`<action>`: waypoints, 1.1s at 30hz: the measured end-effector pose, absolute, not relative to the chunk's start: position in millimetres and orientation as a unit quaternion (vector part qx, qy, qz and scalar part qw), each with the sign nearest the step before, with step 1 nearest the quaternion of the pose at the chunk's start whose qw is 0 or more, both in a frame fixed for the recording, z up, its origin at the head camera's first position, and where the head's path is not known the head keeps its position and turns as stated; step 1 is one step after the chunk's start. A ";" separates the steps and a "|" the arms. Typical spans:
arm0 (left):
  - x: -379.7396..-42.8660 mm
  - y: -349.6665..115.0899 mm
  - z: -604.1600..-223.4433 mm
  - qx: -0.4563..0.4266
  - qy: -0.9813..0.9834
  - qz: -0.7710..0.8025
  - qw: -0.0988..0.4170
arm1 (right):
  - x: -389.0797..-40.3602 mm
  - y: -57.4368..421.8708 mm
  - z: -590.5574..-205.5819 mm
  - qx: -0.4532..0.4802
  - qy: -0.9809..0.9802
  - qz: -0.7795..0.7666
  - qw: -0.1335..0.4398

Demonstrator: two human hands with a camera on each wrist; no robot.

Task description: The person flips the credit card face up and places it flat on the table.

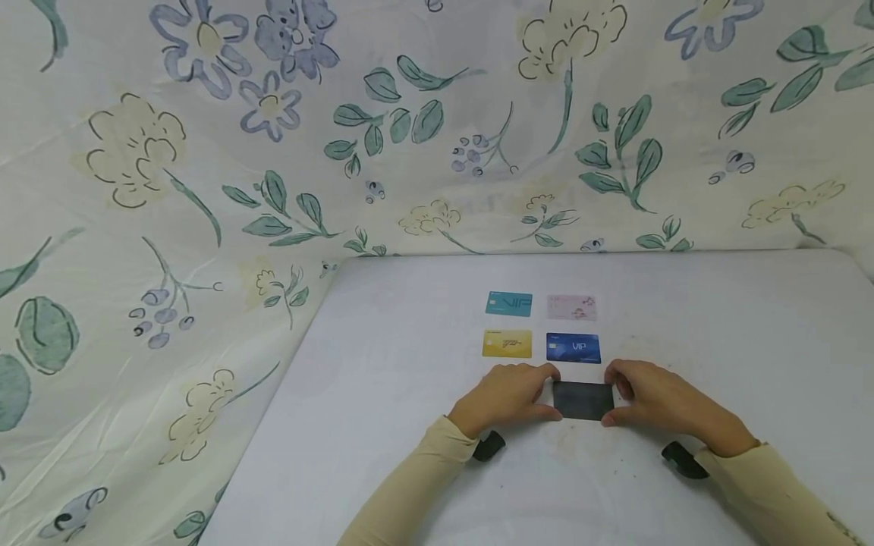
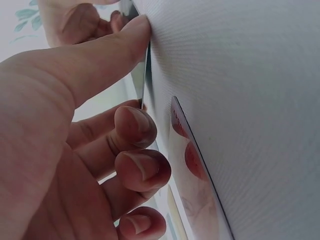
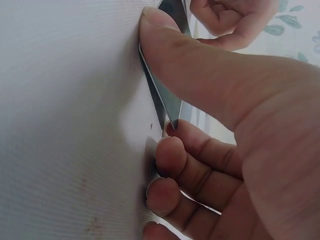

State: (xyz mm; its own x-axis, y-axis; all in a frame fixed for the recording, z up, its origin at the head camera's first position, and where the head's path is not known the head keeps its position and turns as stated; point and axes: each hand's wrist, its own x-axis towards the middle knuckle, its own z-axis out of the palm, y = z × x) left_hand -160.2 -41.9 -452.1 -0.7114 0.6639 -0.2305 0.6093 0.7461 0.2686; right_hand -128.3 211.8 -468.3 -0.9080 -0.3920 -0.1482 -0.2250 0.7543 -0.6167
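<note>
A dark grey card (image 1: 583, 401) lies between the two hands, close over the white table. My left hand (image 1: 508, 394) pinches its left end, thumb on the near corner and forefinger on the far one. At the opposite end, my right hand (image 1: 658, 402) holds it likewise by thumb and forefinger. In the right wrist view the card (image 3: 169, 97) shows a grey-green face, with shadow along its lower edge. Below the left fingertips, the left wrist view shows a pale card with red marks (image 2: 192, 175); the left hand largely hides that spot in the head view.
Beyond the hands lie a teal VIP card (image 1: 508, 304), a pink card (image 1: 571, 307), a yellow card (image 1: 507, 343) and a blue VIP card (image 1: 573, 348) in two rows. Flower-printed cloth (image 1: 437, 182) hangs behind the table (image 1: 382, 341) and along its left side.
</note>
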 end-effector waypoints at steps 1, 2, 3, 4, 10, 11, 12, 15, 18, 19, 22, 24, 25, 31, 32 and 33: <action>-160.0 -41.8 -452.1 0.346 0.921 0.085 0.156 | -128.2 211.8 -468.3 -0.166 0.927 -0.308 0.136; -159.8 -41.7 -452.3 0.347 0.921 0.084 0.154 | -128.2 211.9 -468.4 -0.167 0.927 -0.307 0.136; -159.8 -41.6 -452.5 0.350 0.921 0.082 0.151 | -128.2 212.1 -468.3 -0.168 0.927 -0.306 0.137; -159.8 -41.3 -452.9 0.352 0.921 0.080 0.149 | -128.2 212.2 -468.2 -0.168 0.927 -0.306 0.138; -158.5 -40.7 -454.7 0.355 0.922 0.066 0.138 | -127.8 211.3 -465.6 -0.171 0.927 -0.300 0.149; -158.4 -40.7 -454.8 0.354 0.923 0.066 0.137 | -127.7 211.0 -465.3 -0.172 0.927 -0.299 0.150; -158.3 -40.8 -454.6 0.354 0.923 0.066 0.137 | -127.7 210.9 -465.3 -0.173 0.926 -0.299 0.149; -158.2 -41.1 -454.7 0.351 0.924 0.066 0.139 | -127.5 210.4 -465.2 -0.176 0.926 -0.300 0.148; -158.4 -41.3 -455.0 0.349 0.924 0.067 0.143 | -127.4 210.0 -465.3 -0.177 0.926 -0.299 0.148; -158.7 -41.2 -455.4 0.348 0.924 0.069 0.145 | -127.5 210.2 -465.2 -0.177 0.926 -0.298 0.148; -159.7 -40.9 -456.5 0.349 0.923 0.068 0.147 | -128.2 211.5 -465.2 -0.178 0.928 -0.293 0.146; -160.2 -40.7 -457.5 0.349 0.923 0.068 0.149 | -128.8 211.9 -465.0 -0.175 0.930 -0.289 0.146; -160.5 -40.7 -458.0 0.350 0.923 0.067 0.149 | -129.0 212.1 -464.8 -0.174 0.931 -0.287 0.145; -160.7 -40.6 -458.1 0.350 0.922 0.065 0.153 | -129.1 212.5 -462.0 -0.175 0.932 -0.286 0.139; -160.5 -40.7 -457.8 0.350 0.922 0.065 0.154 | -128.9 212.5 -461.1 -0.175 0.932 -0.287 0.139; -160.3 -40.6 -457.3 0.349 0.922 0.066 0.155 | -128.7 212.6 -460.1 -0.175 0.932 -0.287 0.139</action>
State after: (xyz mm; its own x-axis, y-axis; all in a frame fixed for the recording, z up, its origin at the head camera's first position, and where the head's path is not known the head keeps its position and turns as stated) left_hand -160.3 -40.6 -457.3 -0.7080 0.6645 -0.2391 0.6240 0.7472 0.2288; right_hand -128.7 212.6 -460.1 -0.9004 -0.4053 -0.1581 -0.2462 0.7743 -0.5830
